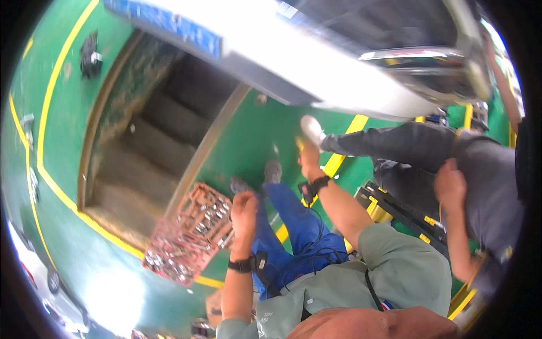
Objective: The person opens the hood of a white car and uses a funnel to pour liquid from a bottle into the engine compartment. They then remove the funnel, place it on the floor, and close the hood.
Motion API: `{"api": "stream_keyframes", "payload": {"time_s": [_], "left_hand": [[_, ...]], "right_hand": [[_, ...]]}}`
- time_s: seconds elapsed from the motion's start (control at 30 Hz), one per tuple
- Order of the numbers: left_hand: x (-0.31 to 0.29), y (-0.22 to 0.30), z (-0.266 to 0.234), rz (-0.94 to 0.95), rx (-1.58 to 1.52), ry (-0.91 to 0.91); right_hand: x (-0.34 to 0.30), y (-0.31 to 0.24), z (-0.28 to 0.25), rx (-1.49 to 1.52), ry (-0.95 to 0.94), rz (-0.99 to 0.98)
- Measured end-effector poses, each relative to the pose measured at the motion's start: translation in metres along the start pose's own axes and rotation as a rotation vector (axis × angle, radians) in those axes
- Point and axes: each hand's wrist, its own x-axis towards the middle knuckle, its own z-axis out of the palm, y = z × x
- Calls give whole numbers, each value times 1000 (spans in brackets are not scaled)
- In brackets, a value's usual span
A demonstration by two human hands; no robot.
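Observation:
My left hand (244, 210) is raised in front of my blue trousers, beside an open red tool case (192, 234) full of metal sockets and wrenches. Its fingers look curled; whatever is in them, if anything, is hidden. Further forward and to the right, my right hand (309, 160) reaches out over the green floor, blurred by motion. A small yellow thing (300, 144) shows at its fingertips, too smeared to name.
A stairwell (152, 144) with a raised edge descends at left front. The white car (316, 62) stands ahead. Close on my right is another person in grey (480, 175), beside black-and-yellow equipment (403, 212). A black object (90, 56) lies at far left.

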Motion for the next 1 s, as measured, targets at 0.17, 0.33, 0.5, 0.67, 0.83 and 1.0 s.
{"api": "stream_keyframes", "payload": {"time_s": [0.17, 0.33, 0.5, 0.67, 0.83, 1.0], "left_hand": [[-65, 51, -26, 98, 37, -24], [-98, 107, -39, 254, 245, -16], [-137, 189, -26, 482, 407, 75], [-138, 268, -3, 781, 621, 180], [-134, 365, 59, 1102, 715, 260], [-109, 452, 146, 1287, 745, 299]], "right_hand": [[-167, -111, -81, -156, -302, -112], [-272, -188, -140, -383, -520, -555], [-346, -290, -209, -233, -759, -762], [-350, -361, -279, 254, -645, -726], [-279, -430, -336, 610, -427, -813], [-212, -493, -370, 879, -344, -731]]}}
